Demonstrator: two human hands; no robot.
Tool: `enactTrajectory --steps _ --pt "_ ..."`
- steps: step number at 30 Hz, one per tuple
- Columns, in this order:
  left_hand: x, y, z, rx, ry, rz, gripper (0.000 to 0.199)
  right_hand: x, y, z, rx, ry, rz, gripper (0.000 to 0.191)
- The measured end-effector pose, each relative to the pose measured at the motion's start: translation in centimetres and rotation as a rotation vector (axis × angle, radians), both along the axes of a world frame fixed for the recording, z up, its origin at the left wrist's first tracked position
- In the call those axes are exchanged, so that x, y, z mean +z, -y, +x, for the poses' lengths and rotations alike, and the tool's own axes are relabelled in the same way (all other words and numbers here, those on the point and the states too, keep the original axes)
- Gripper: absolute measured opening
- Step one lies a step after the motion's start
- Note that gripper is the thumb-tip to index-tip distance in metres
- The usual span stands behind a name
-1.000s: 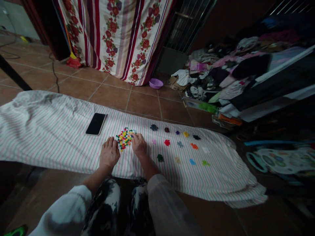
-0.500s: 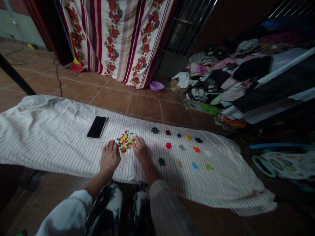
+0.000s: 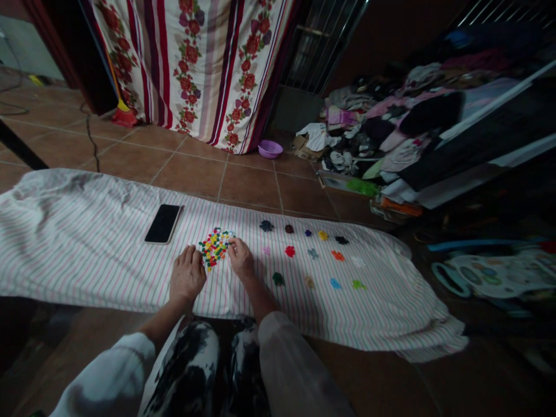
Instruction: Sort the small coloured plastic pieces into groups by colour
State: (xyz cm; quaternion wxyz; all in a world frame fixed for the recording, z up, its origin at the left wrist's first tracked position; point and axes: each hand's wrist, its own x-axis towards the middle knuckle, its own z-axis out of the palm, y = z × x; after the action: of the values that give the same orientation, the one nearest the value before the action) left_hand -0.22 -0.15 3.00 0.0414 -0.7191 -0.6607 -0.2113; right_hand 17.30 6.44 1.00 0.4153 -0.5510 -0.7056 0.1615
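A mixed pile of small, bright pieces, bead-like in size, lies on the striped cloth. My left hand rests flat beside the pile's left edge, its fingers stretched out. At the right edge of the pile, the fingertips of my right hand are pinched together; whatever they hold is too small to make out. To the right lie little one-colour heaps in rough rows, among them a dark grey heap, a red heap, a dark green heap and a lime green heap.
A phone lies on the cloth left of the pile. Beyond the covered surface, a purple basin stands on the tiled floor by a flowered curtain. Heaped clothes fill the right side.
The whole view has shifted slightly, moving the scene leftward. My right hand stays at the pile's right edge with its fingers pinched, and my left hand still lies at the left.
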Motion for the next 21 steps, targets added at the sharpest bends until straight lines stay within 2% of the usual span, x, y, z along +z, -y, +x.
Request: enactTrajectory --steps 8,21 --pt "0.03 -0.03 -0.04 -0.002 -0.038 0.014 0.026 -0.38 -0.25 0.24 -0.166 -0.145 -0.083 0.014" --pt "-0.25 -0.04 -0.25 -0.014 -0.033 0.054 0.026 -0.58 -0.3 0.08 -0.156 -0.108 -0.084 0.02"
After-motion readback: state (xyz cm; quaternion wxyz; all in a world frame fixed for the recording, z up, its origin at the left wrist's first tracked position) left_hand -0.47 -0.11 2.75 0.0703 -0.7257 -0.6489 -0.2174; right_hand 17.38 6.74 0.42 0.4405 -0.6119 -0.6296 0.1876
